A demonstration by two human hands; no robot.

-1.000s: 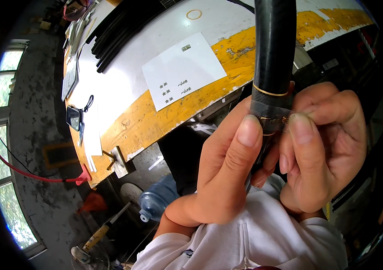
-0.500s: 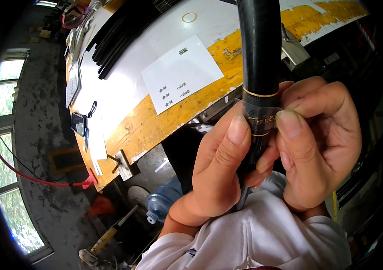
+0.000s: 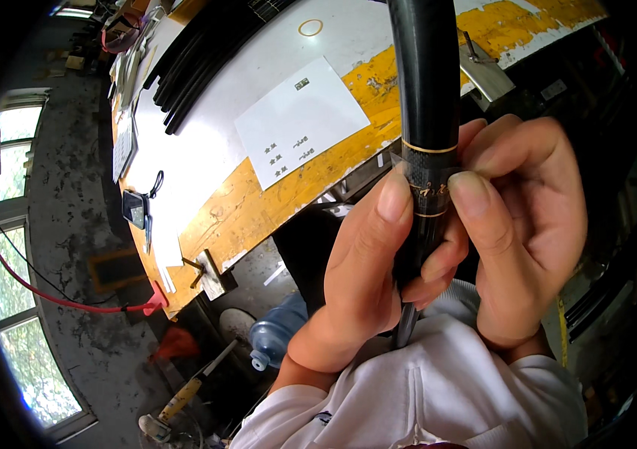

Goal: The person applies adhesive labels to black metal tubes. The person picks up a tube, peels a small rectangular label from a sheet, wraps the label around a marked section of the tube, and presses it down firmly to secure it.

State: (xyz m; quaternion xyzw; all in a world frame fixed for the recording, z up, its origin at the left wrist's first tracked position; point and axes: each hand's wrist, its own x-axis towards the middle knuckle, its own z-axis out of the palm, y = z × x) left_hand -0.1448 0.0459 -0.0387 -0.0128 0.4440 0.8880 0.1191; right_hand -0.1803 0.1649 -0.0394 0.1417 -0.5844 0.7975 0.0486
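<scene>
A black tapered rod [image 3: 427,67] with thin gold rings stands nearly upright in front of me, its narrow end down against my white top. My left hand [image 3: 367,254] closes around the rod from the left, the thumb along its side. On the right, my right hand [image 3: 524,224] has thumb and forefinger bent against a clear film [image 3: 429,191] with gold script, laid across the woven-patterned band between two rings. One corner of the film sticks out beside my left thumb. The fingers behind the rod are partly hidden.
A yellow-edged white table [image 3: 206,75] stands ahead, with a white sheet of small decals [image 3: 302,123], a bundle of black rods [image 3: 210,63] and a phone-like device [image 3: 135,209]. A metal clamp [image 3: 210,275] grips its edge. A blue water jug [image 3: 277,329] lies below.
The rod and both hands have shifted slightly left. The film's right side now lies closer to the rod, and a corner of it shows by my left thumb.
</scene>
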